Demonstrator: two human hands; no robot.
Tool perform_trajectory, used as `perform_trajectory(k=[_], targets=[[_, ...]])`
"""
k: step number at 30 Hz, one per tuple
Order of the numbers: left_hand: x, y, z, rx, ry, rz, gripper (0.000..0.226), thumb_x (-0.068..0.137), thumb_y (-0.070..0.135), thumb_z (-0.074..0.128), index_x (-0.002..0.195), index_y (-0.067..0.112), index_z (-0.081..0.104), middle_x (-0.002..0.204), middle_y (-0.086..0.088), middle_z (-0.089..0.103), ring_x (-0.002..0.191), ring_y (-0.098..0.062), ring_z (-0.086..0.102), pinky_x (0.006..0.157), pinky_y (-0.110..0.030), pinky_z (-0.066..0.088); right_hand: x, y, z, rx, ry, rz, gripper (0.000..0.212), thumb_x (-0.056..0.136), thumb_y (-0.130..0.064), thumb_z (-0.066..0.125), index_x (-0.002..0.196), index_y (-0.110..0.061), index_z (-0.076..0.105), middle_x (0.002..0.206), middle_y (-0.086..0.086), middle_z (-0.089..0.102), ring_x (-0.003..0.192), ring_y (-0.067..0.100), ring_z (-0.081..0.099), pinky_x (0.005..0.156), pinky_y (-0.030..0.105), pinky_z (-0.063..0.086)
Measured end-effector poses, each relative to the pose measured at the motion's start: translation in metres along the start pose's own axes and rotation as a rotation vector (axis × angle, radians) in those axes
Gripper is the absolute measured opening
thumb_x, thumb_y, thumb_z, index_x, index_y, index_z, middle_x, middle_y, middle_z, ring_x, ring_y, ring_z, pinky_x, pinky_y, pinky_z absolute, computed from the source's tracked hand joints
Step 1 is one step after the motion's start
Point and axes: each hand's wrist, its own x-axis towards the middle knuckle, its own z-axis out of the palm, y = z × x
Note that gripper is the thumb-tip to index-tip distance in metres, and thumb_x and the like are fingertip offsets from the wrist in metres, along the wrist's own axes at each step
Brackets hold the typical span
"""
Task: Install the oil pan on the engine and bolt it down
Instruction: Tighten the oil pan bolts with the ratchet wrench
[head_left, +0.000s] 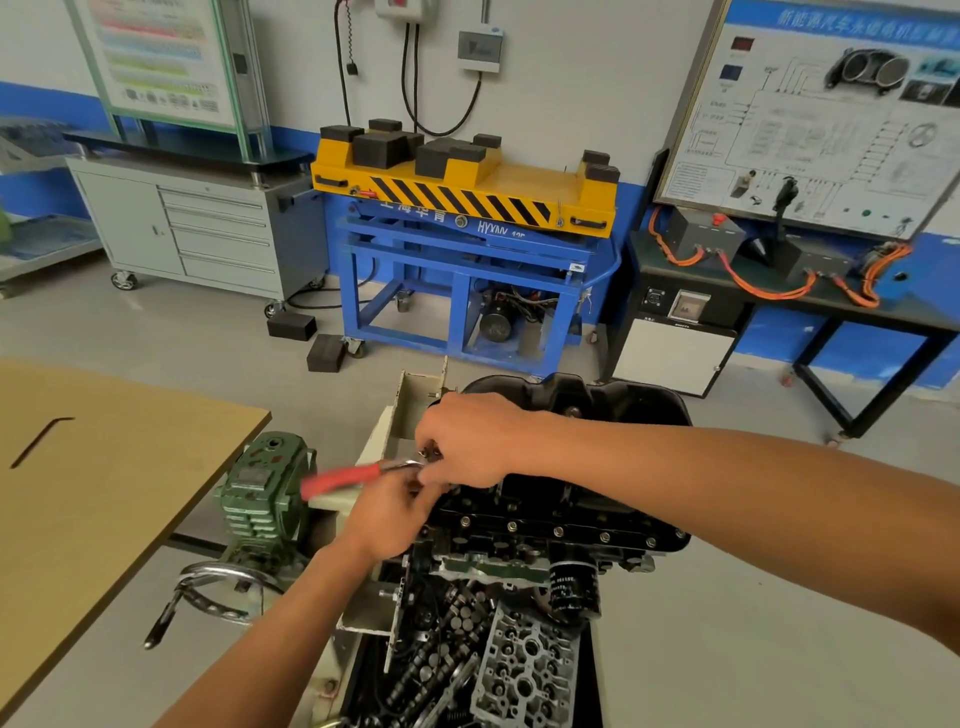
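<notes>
Right hand (467, 441) clamps the red ratchet (353, 477) at its head, nine o'clock on the oil pan (597, 400). I cannot tell what the left hand (387, 514) holds. Keep the socket square on the bolt.

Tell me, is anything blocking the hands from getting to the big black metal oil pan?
Nothing visible is. The right hand and left hand are at the left end of the black metal oil pan, with only the red-handled wrench there between them.
</notes>
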Motion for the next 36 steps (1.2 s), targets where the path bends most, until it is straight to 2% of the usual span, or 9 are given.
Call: perform_trajectory(k=[3, 9, 15, 18, 23, 25, 27, 31, 36], targets=[[-0.001, -0.002, 0.003, -0.121, 0.046, -0.048, 0.038, 0.093, 0.005, 0.068, 0.059, 0.016, 0.055, 0.049, 0.015, 0.048, 0.046, -0.003, 0.037, 0.048, -0.023, 0.031, 0.006, -0.009, 0.016, 0.171, 0.055, 0.275, 0.038, 0.091, -0.046, 0.056, 0.063, -0.022, 0.049, 0.056, -0.003, 0.054, 0.049, 0.014, 0.052, 0.047, 0.026, 0.030], [0.001, 0.009, 0.001, -0.159, 0.104, -0.005, 0.016, 0.095, 0.021, 0.068, 0.092, 0.009, 0.078, 0.067, -0.014, 0.069, 0.053, -0.034, 0.053, 0.052, -0.042, 0.046, 0.014, -0.003, 0.020, 0.696, -0.051, 0.630, 0.044, 0.092, -0.041, 0.047, 0.067, -0.007, 0.061, 0.043, 0.000, 0.058, 0.030, 0.013, 0.046, 0.044, 0.020, 0.040], [0.005, 0.009, 0.007, -0.123, 0.087, 0.073, 0.024, 0.097, 0.025, 0.063, 0.088, 0.006, 0.075, 0.054, -0.009, 0.053, 0.047, -0.008, 0.032, 0.047, -0.025, 0.031, 0.012, 0.009, 0.017, 1.111, -0.200, 0.821, 0.038, 0.098, -0.039, 0.045, 0.077, -0.008, 0.055, 0.035, -0.003, 0.045, 0.025, 0.006, 0.031, 0.032, 0.007, 0.024], [0.006, 0.004, 0.003, -0.095, 0.050, 0.087, 0.029, 0.098, 0.026, 0.061, 0.082, 0.003, 0.070, 0.054, -0.007, 0.052, 0.047, -0.013, 0.036, 0.048, -0.025, 0.031, 0.011, 0.009, 0.015, 0.903, -0.188, 0.667, 0.038, 0.099, -0.035, 0.044, 0.073, -0.009, 0.053, 0.045, 0.001, 0.047, 0.027, 0.008, 0.033, 0.033, 0.011, 0.025], [0.007, -0.001, 0.001, -0.072, 0.017, 0.081, 0.033, 0.097, 0.035, 0.059, 0.077, 0.011, 0.069, 0.054, -0.003, 0.055, 0.049, -0.020, 0.048, 0.050, -0.032, 0.039, 0.012, 0.014, -0.010, 0.096, -0.302, 0.088, 0.038, 0.098, -0.035, 0.053, 0.070, -0.010, 0.059, 0.063, 0.001, 0.051, 0.055, 0.017, 0.045, 0.055, 0.032, 0.039], [0.009, -0.002, 0.000, -0.064, -0.014, 0.050, 0.037, 0.098, 0.041, 0.056, 0.077, 0.012, 0.068, 0.055, -0.003, 0.058, 0.048, -0.021, 0.053, 0.046, -0.035, 0.044, 0.011, 0.007, -0.014, -0.215, -0.280, -0.027, 0.030, 0.095, -0.024, 0.060, 0.068, -0.015, 0.049, 0.067, -0.001, 0.047, 0.059, 0.019, 0.047, 0.050, 0.033, 0.037], [0.010, -0.005, 0.000, -0.071, -0.001, 0.101, 0.034, 0.097, 0.025, 0.060, 0.069, 0.008, 0.064, 0.054, -0.006, 0.057, 0.048, -0.023, 0.052, 0.048, -0.039, 0.044, 0.011, -0.003, -0.009, -0.428, -0.165, -0.136, 0.035, 0.093, -0.014, 0.059, 0.066, -0.017, 0.037, 0.067, -0.003, 0.038, 0.060, 0.020, 0.044, 0.046, 0.032, 0.032], [0.008, -0.004, -0.004, -0.070, 0.058, 0.110, 0.035, 0.093, 0.023, 0.062, 0.062, 0.037, 0.051, 0.051, 0.009, 0.041, 0.048, -0.003, 0.034, 0.049, -0.022, 0.031, 0.011, -0.003, -0.006, -0.561, -0.032, -0.315, 0.024, 0.095, -0.008, 0.052, 0.074, -0.017, 0.044, 0.073, 0.000, 0.045, 0.066, 0.022, 0.043, 0.050, 0.033, 0.033], [0.008, -0.003, 0.002, -0.119, 0.061, 0.061, 0.037, 0.094, 0.016, 0.068, 0.062, 0.032, 0.057, 0.051, 0.008, 0.048, 0.047, -0.004, 0.037, 0.046, -0.027, 0.031, 0.008, 0.009, -0.011, -0.424, -0.053, -0.285, 0.018, 0.091, -0.013, 0.059, 0.077, -0.020, 0.050, 0.063, -0.007, 0.030, 0.063, 0.021, 0.045, 0.045, 0.029, 0.024]])
